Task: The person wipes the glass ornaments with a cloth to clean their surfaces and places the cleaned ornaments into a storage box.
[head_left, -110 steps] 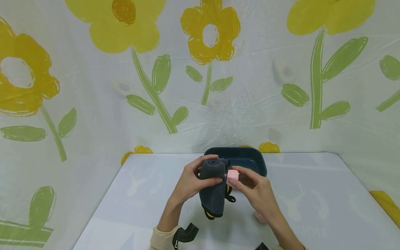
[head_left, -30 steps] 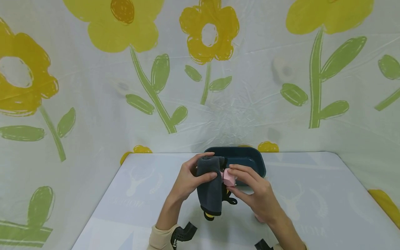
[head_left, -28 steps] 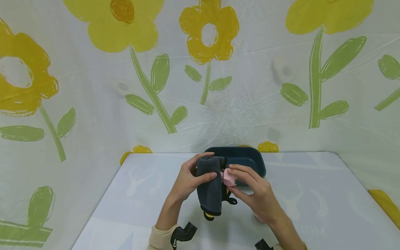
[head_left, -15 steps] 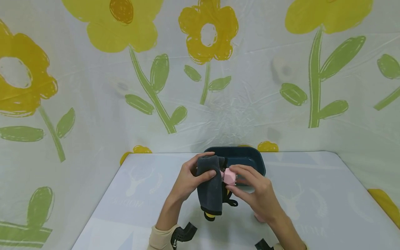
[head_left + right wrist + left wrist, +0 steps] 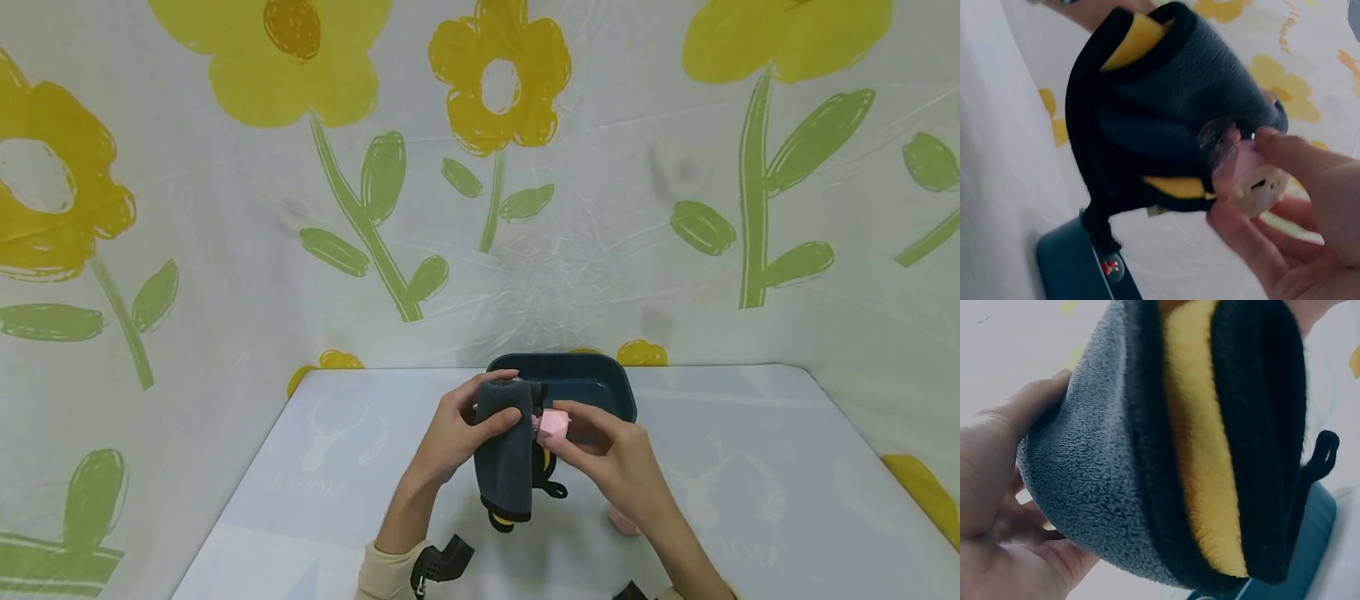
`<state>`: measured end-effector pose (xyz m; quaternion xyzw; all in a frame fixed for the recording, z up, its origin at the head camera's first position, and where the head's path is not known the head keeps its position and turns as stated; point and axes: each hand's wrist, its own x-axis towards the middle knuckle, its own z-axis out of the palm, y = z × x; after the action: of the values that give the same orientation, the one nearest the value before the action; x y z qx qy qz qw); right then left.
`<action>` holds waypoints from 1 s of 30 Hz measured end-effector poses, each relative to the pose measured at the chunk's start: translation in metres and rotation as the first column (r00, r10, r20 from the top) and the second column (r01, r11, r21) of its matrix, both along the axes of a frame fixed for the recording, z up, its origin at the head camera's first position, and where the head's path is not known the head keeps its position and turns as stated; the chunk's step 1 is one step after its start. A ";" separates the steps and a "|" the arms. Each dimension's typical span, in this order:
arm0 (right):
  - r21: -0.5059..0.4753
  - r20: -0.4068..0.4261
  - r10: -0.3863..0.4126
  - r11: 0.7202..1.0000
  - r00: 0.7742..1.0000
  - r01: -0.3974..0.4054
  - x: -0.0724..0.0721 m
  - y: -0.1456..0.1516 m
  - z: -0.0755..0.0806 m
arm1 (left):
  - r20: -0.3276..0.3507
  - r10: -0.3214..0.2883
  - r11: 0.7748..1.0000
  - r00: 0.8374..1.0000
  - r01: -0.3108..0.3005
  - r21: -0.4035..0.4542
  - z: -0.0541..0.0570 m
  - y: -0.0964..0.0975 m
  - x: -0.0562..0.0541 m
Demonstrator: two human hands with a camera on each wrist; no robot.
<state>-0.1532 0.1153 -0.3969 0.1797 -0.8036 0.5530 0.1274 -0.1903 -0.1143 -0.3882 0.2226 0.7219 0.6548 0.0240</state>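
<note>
A folded grey towel [image 5: 504,458], with yellow reverse side, black edging and a black loop, is held up by my left hand [image 5: 453,437]. The thumb lies across its front and the fingers go behind it. My right hand [image 5: 618,450] pinches a small pink faceted object [image 5: 553,424] against the towel's right side. In the right wrist view this pink object [image 5: 1238,165] has a cream end with dark marks, and a clear, glossy round part meets the towel. Its exact kind is unclear. Fingertips of the left hand are partly hidden by the towel.
Behind the hands stands a dark teal tray [image 5: 626,387] near the table's far edge. Another pink piece [image 5: 623,522] lies on the white table [image 5: 315,500] under the right forearm. A small round item with red on it [image 5: 1111,267] shows by the tray's rim.
The pink object has turned in my right hand's fingers, showing different facets. The right fingers have shifted around it. My left hand and the towel have barely moved.
</note>
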 end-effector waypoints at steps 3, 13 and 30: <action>0.015 0.084 -0.025 1.000 0.996 0.023 0.000 0.000 0.001 | 0.010 -0.016 1.000 1.000 0.016 -0.001 -0.001 0.001 0.000; -0.060 0.262 0.009 0.998 0.965 0.007 -0.001 0.000 0.002 | -0.004 -0.039 0.999 0.999 0.039 -0.018 -0.005 0.001 -0.003; 0.032 -0.263 -0.008 0.999 0.965 0.017 0.003 -0.006 -0.003 | 0.024 -0.018 0.998 1.000 0.016 0.067 -0.004 -0.001 -0.004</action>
<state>-0.1503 0.1088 -0.3994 0.2487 -0.7899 0.5097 0.2331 -0.1946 -0.1157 -0.3923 0.2214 0.6972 0.6811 0.0310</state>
